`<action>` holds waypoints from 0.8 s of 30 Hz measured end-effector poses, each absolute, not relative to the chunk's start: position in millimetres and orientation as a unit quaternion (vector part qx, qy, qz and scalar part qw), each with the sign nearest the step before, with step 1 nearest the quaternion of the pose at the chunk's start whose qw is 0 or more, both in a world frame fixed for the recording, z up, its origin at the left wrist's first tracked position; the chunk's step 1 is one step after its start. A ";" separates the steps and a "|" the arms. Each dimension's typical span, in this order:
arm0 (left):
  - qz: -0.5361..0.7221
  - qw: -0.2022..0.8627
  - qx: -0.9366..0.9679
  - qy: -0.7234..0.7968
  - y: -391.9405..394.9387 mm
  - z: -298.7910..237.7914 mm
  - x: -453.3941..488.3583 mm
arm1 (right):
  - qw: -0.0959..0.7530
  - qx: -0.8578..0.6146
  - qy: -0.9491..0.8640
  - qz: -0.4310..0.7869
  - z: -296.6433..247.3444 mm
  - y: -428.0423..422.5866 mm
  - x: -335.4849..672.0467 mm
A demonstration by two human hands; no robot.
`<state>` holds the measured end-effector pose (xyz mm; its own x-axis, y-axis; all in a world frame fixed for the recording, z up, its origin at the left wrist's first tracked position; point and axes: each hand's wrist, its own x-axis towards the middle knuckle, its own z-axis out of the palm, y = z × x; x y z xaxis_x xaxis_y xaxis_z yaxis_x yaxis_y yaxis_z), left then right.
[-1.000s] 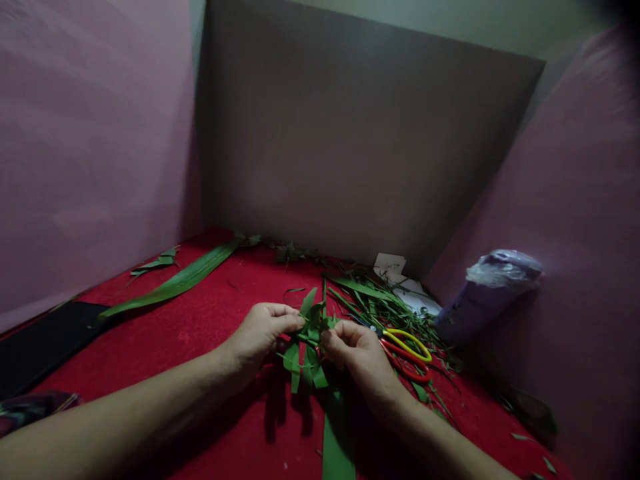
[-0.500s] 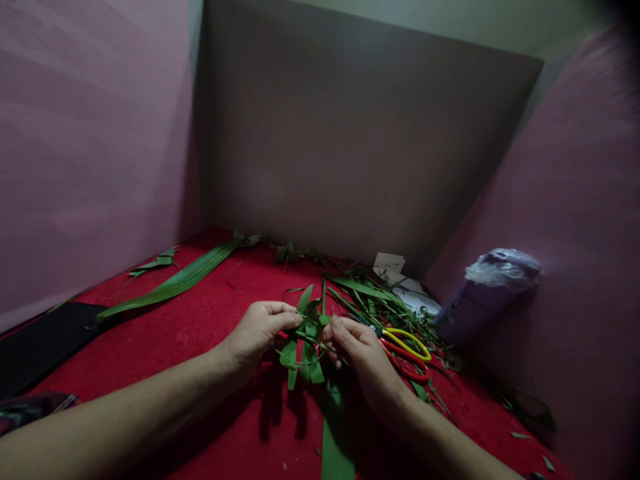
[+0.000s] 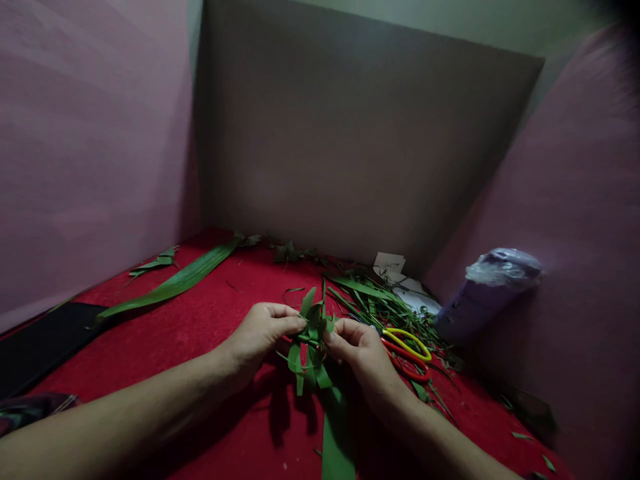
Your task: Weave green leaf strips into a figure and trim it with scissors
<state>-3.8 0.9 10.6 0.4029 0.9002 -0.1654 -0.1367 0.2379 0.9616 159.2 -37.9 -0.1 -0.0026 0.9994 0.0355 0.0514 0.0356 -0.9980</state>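
- Left hand [image 3: 273, 333]: grip pinched closed on the leaf cluster [image 3: 313, 330], held near the middle over the red surface [image 3: 200, 327].
- Right hand [image 3: 357, 343]: thumb and finger pinch its right edge.
- Looks like fine adjusting — the next move calls for a steady left hold.
- Scissors [image 3: 405, 351] lie just right; cut greenery [image 3: 380, 307] spreads beyond, far right.

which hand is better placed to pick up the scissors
Probably the right hand: the scissors lie beside it, while the left hand is farther away. Both pinch the leaf bundle.

white card [image 3: 386, 259], dark marks [image 3: 392, 265], too small to read
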 end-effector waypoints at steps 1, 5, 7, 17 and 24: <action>0.377 0.681 0.487 0.396 1.4 9.6 -3.8 | 0.497 -0.504 -0.520 0.478 0.2 -38.3 158.7; 0.363 0.684 0.492 0.397 2.6 6.9 -3.5 | 0.496 -0.507 -0.514 0.483 -0.9 -38.9 157.8; 0.356 0.687 0.495 0.395 2.8 6.2 -3.5 | 0.492 -0.511 -0.511 0.485 -2.6 -38.3 158.3; 0.384 0.669 0.504 0.389 0.0 13.5 -4.5 | 0.504 -0.510 -0.502 0.484 2.1 -39.1 156.5; 0.370 0.684 0.498 0.383 -4.3 11.6 -2.8 | 0.515 -0.488 -0.513 0.483 0.0 -38.7 156.7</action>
